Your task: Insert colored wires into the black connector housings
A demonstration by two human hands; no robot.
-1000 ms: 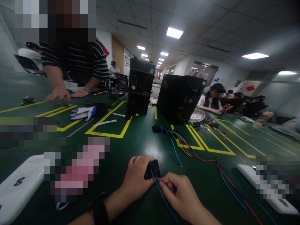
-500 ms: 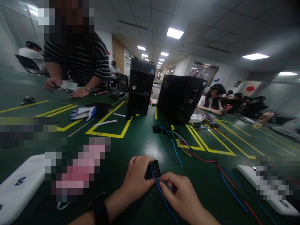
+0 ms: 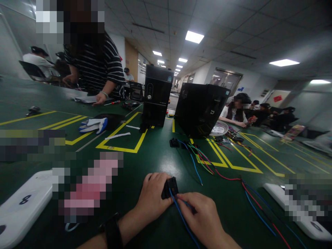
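A small black socket-like block (image 3: 169, 188) is gripped by my left hand (image 3: 153, 193), its fingers wrapped round the left side. From its face a blue wire (image 3: 181, 215) runs down toward the lower edge of the view. My right hand (image 3: 199, 209) is closed in a pinch on another blue wire beside the block's right lower corner; its fingertips hide the wire's end. I cannot tell whether that end is inside the block. Further off on the table lie a similar black part (image 3: 174, 142) and a bundle of coloured wires (image 3: 195, 154).
Two black computer towers (image 3: 157, 95) stand ahead. White-and-blue gloves (image 3: 93, 125) lie left, with a screwdriver (image 3: 113, 102) behind. White devices (image 3: 24, 204) flank me on both sides. Red and blue wires (image 3: 255, 204) run along the right. A person in a striped top (image 3: 95, 69) stands across the table.
My right hand has shifted slightly, its pinch still at the block's lower corner. My left hand keeps its hold. The person across the table has drawn one hand back from the papers.
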